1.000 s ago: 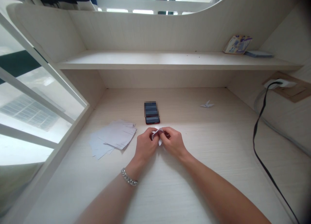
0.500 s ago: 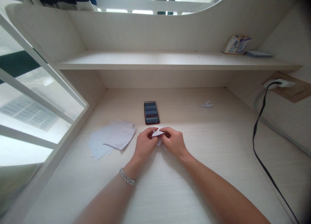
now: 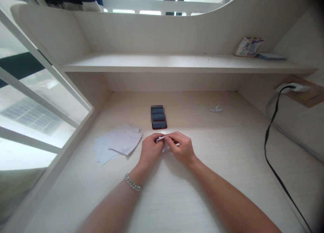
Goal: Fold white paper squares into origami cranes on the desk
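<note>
both hands meet over the worktop point(image 3: 177, 192), just in front of the phone point(image 3: 159, 117). the left hand point(image 3: 150, 151) and right hand point(image 3: 182, 148) pinch a small folded paper piece point(image 3: 162, 141) between fingertips, held low for control. loose paper sheets point(image 3: 117, 143) lie left, within reach; a finished folded figure point(image 3: 216, 109) sits well apart.

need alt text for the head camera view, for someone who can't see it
Two hands, left and right, pinch a small folded paper together over a pale desk. A phone lies just beyond, loose sheets to the left, and a folded paper figure farther back on the right.
</note>
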Tool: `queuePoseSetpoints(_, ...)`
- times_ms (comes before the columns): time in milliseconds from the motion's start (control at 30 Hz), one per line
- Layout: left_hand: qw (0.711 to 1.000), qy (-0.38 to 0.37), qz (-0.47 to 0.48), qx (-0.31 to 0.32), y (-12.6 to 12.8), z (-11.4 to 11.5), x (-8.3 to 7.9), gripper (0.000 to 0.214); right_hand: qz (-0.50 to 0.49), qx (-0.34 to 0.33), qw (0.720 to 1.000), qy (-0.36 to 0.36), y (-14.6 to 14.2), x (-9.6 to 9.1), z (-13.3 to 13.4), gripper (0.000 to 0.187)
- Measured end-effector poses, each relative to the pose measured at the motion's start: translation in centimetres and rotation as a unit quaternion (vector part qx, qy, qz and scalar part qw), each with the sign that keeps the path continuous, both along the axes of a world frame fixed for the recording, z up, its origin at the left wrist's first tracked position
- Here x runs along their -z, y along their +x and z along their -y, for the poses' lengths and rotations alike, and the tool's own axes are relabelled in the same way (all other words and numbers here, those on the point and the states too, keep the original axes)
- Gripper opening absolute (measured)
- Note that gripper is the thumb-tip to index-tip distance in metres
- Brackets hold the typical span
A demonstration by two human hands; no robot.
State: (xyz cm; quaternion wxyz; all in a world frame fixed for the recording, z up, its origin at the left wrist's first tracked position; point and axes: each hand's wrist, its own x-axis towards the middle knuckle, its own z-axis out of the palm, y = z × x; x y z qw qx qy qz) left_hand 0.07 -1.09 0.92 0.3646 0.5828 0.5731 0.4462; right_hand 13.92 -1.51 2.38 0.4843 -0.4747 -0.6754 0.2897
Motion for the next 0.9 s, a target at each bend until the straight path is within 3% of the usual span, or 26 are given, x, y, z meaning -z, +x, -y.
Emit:
queuePoseSetpoints(67,0.999,-0.030,0.035,-0.009,-0.2,-0.3,0.0,0.023,-0.057,-0.016,0.997,-0.044,0.2,0.3,-0.5,0.023)
queuePoseSetpoints(167,0.992,-0.084,0.087,-0.027,-0.4,-0.6,0.0,0.024,-0.161,-0.056,0.971,-0.167,0.8,1.1,-1.6,0.029)
queuePoseSetpoints(300,0.982,-0.117,0.148,0.006,-0.4,-0.7,-0.4,0.029,-0.185,-0.107,0.947,-0.242,1.4,1.8,-2.6,0.029)
queuePoseSetpoints(500,0.977,-0.122,0.176,0.024,-0.4,-0.5,-0.8,0.038,-0.186,-0.137,0.937,-0.263,1.6,1.4,-2.7,0.030)
queuePoseSetpoints(900,0.989,-0.077,0.097,0.076,-0.5,-0.4,-0.5,0.028,-0.177,-0.154,0.942,-0.239,1.5,1.6,-2.5,0.031)
